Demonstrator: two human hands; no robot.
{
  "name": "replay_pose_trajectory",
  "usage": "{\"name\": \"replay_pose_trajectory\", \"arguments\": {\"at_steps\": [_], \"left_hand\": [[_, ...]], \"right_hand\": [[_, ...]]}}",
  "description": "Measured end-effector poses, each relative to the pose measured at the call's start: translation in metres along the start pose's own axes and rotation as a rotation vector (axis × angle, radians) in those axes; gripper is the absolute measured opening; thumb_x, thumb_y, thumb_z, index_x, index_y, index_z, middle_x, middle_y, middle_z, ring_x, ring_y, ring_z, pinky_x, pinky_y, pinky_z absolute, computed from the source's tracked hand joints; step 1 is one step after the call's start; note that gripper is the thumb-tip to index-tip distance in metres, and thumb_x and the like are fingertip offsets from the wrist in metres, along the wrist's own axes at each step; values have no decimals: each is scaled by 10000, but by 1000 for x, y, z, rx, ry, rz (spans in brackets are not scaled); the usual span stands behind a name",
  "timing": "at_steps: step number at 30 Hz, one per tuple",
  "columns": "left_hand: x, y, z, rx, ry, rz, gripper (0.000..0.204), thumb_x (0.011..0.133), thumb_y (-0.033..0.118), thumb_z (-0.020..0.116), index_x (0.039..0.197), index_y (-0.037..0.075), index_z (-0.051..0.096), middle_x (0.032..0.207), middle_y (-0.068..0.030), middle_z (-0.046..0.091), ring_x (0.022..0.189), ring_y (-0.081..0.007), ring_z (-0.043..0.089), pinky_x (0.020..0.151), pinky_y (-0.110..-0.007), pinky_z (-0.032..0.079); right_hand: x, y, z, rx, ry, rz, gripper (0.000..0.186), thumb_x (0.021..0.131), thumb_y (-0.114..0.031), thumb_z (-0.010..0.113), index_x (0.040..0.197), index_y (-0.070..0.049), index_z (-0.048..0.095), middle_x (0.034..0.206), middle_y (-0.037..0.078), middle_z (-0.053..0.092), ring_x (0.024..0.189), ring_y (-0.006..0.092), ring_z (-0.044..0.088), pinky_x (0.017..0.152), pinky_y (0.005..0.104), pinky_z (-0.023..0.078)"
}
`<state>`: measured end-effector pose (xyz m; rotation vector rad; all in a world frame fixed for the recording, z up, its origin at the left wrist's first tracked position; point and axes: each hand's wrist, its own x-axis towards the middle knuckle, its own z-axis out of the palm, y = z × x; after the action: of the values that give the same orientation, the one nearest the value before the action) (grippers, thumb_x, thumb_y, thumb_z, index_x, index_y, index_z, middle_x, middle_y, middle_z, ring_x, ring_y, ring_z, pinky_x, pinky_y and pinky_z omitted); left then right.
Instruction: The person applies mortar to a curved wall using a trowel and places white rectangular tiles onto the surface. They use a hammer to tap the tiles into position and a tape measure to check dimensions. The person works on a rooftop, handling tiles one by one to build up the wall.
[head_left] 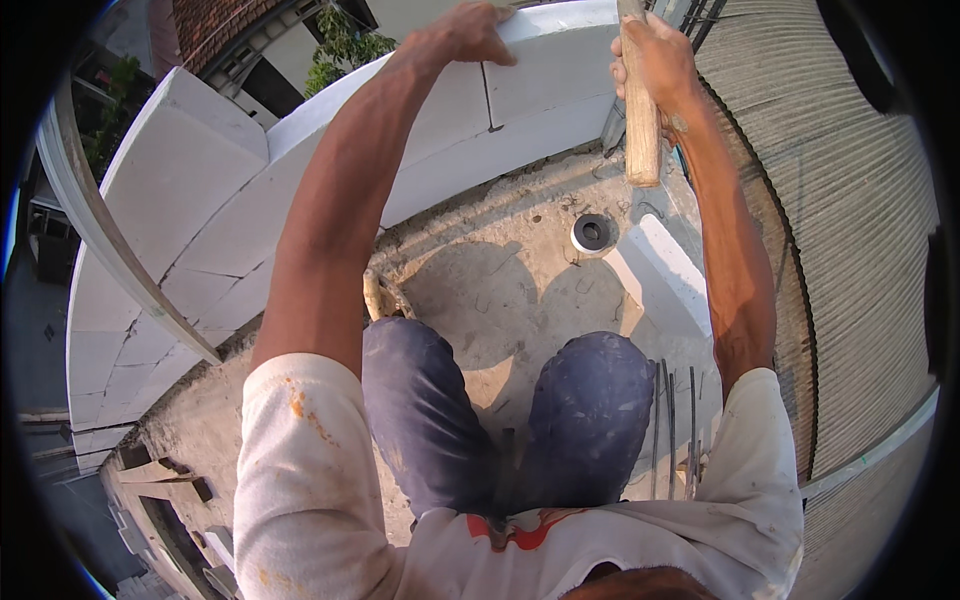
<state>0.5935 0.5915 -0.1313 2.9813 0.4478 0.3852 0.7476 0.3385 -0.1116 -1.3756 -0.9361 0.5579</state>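
Ahead of me runs a low wall of smooth white blocks [435,110] with thin dark joints. My left hand [468,35] lies on its top edge near a vertical joint, thumb and fingers apart, holding nothing. My right hand [660,65] is wrapped round a thick, pale wooden handle [642,150], whose lower end points down toward the floor. The handle's upper end runs out of the picture, so whatever tool it belongs to is hidden. Below that hand, a white block piece [665,275] stands tilted on the concrete floor.
A short white pipe end [591,233] rises from the rough concrete [470,275]. Dark steel rods [672,430] stick up right of my knee. Corrugated roofing [840,220] borders the right side. A long straight bar [125,255] leans on the wall at left; wood pieces [160,480] lie lower left.
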Motion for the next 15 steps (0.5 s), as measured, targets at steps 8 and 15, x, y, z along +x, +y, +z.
{"name": "replay_pose_trajectory", "arguments": {"at_steps": [8,15], "left_hand": [[4,0,2,-37,-38,14,701,746,375,879,1297,-11,679,1204,-277,728,1134,-433,686,973,-492,554],[0,-6,2,51,-20,-41,976,696,395,854,1533,-2,547,1251,-261,740,1104,-360,740,1052,-397,554]], "right_hand": [[-24,-34,4,-50,-146,82,242,1100,-265,540,1126,-25,564,868,53,582,599,127,589,477,312,510],[1,-9,7,-110,-63,82,265,1086,-281,559,1137,-21,567,862,54,606,608,121,607,477,303,528]]}}
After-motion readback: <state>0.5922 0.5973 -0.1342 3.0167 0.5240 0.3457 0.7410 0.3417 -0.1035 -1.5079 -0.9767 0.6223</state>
